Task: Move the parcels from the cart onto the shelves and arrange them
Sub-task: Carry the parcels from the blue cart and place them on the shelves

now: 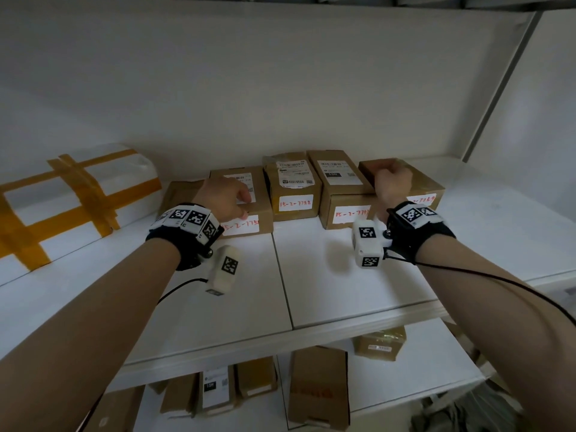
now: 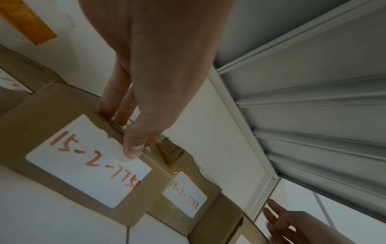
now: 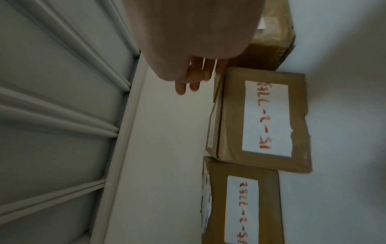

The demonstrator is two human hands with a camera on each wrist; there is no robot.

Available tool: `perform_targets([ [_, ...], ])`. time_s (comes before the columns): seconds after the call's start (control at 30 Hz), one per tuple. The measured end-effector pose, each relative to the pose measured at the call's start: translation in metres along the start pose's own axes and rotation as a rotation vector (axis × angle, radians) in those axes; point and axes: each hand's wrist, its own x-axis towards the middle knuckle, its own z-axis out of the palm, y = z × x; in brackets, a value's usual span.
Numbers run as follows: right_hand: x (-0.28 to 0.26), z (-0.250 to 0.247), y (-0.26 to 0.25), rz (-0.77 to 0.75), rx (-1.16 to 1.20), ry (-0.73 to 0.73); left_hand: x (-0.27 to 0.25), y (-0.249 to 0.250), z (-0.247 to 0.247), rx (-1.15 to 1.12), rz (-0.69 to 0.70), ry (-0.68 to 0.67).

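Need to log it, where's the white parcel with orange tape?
Head view: the white parcel with orange tape lies at the shelf's far left, beside the brown boxes.

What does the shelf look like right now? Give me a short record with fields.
shelf: white shelf, row of brown boxes at the back
left hand: left hand grips the front top edge of the labelled box, thumb on its white label
right hand: right hand over the rightmost box; contact unclear
middle boxes: two, red handwritten labels facing front
far left: white parcel with orange tape
lower shelf: more boxes
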Motion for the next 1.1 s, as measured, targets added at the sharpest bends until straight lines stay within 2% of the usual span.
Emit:
perform_targets([
  [0.1,-0.002,0.001,-0.001,0.002,-0.046,0.064,0.0,0.0,0.0,0.01,-0.005,0.0],
  [0.23,0.002,0.001,0.001,0.124,-0.045,-0.102,-0.001,0.001,-0.001,0.008,-0.002,0.011],
  [0.43,-0.007,0.004,0.004,0.051,0.029,-0.279,-0.001,0.003,-0.002,0.018,-0.006,-0.005],
  [0.5,-0.006,0.004,0.009,0.022,0.034,-0.268,-0.002,0.005,-0.002,0.018,-0.008,0.007],
  [0.6,0.002,-0.002,0.011,-0.031,0.034,-0.057,-0.003,0.005,0.001,0.008,-0.009,0.02],
  [0.7,0.005,-0.019,0.004,-0.081,-0.122,0.292,-0.002,0.004,0.002,-0.004,-0.012,0.011],
  [0.77,0.011,-0.031,0.005,-0.014,-0.172,0.464,-0.001,0.004,0.002,-0.005,-0.015,-0.002],
  [0.83,0.021,-0.04,0.013,0.085,-0.152,0.515,-0.001,0.004,0.002,-0.004,-0.015,0.003],
  [0.93,0.024,-0.047,0.025,0.207,-0.116,0.361,-0.001,0.003,0.003,-0.012,-0.017,0.024],
  [1.1,0.017,-0.043,0.039,0.159,-0.072,0.197,0.0,0.003,0.002,-0.013,-0.027,0.001],
])
